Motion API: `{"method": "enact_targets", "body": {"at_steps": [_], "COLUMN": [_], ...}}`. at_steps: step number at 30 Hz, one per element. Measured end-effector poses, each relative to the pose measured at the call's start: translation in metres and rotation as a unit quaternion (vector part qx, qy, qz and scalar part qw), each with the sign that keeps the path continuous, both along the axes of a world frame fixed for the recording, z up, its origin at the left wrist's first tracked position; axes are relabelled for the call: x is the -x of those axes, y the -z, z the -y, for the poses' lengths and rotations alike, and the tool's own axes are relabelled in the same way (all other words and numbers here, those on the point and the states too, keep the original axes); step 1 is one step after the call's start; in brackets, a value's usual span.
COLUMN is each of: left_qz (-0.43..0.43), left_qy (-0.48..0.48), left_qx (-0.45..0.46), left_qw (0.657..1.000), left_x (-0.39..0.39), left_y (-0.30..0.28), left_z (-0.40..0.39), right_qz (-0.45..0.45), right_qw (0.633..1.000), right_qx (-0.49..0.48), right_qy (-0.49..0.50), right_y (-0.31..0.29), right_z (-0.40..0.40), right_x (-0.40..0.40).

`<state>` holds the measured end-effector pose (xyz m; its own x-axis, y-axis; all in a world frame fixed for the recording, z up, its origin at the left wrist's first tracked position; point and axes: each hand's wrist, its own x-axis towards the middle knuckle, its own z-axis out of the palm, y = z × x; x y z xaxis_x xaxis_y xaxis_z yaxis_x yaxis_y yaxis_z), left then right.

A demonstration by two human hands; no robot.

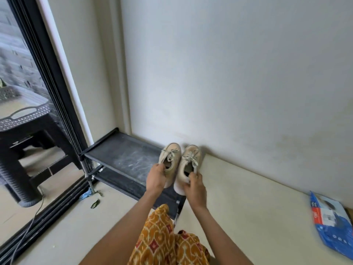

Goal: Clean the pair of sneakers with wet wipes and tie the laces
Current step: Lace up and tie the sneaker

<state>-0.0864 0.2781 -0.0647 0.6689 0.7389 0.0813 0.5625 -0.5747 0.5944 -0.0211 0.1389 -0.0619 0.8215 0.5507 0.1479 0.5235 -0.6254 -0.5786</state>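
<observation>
I see a black shoe rack (pixel 124 155) against the wall (pixel 229 73); beside it, the floor (pixel 248 197) bears a blue packet (pixel 330 222).

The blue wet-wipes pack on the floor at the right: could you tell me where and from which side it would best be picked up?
Probably by its near long edge, coming from above with the right hand once it lets go of the right sneaker. The blue pack lies flat on the floor, apart from everything else, so a pinch across its thin edge seems easiest.
</observation>
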Motion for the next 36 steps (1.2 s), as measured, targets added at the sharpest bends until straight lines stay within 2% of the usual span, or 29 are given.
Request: {"method": "enact_targets", "body": {"at_steps": [5, 9, 16, 22, 32, 36], "left_qz": [-0.006, 0.023, 0.060, 0.091, 0.022, -0.027], "left_qy": [-0.068, -0.095, -0.074, -0.052, -0.042, -0.003], "left_qx": [-0.011, -0.007, 0.035, 0.009, 0.003, 0.024], "left_qw": [0.998, 0.995, 0.995, 0.994, 0.999, 0.999], "left_x": [0.038, 0.046, 0.050, 0.058, 0.046, 0.046], "left_y": [0.019, 0.032, 0.055, 0.053, 0.055, 0.050], "left_z": [-0.048, -0.073, -0.107, -0.111, -0.098, -0.095], "right_qz": [-0.007, -0.024, -0.030, -0.014, -0.054, -0.094], "right_qw": [1.000, 0.997, 0.993, 0.995, 0.993, 0.990], "right_qx": [0.022, 0.070, 0.111, 0.101, 0.106, 0.098], "right_qy": [0.005, 0.007, 0.008, -0.006, -0.016, -0.047], "right_y": [0.001, 0.019, 0.044, 0.049, 0.046, 0.038], "right_z": [-0.076, -0.110, -0.125, -0.118, -0.122, -0.116], "right_x": [0.026, 0.034, 0.041, 0.039, 0.035, 0.032]}}
